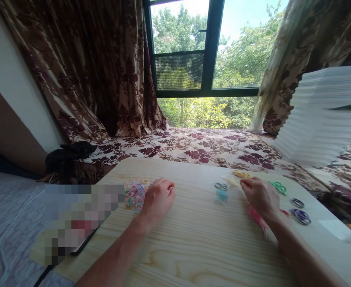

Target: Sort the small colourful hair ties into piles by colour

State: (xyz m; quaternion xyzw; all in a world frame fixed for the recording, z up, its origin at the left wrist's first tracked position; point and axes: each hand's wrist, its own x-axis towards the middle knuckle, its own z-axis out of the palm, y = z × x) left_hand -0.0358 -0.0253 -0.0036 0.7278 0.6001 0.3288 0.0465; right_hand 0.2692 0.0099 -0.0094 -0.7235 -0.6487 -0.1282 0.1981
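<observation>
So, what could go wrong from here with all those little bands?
The right hand could nudge the yellow bands off the table, since they lie near its far edge. It might also disturb the pink bundle close by. The left hand, close beside the mixed pile, could scatter it.

There is one camera, worn on the person's head. It looks forward and down across the bench [193, 227], from just above its near side. The left hand [159, 197] and right hand [262, 197] show up close, low in the view; the window [213, 52] is farther off, ahead, at the top.
</observation>
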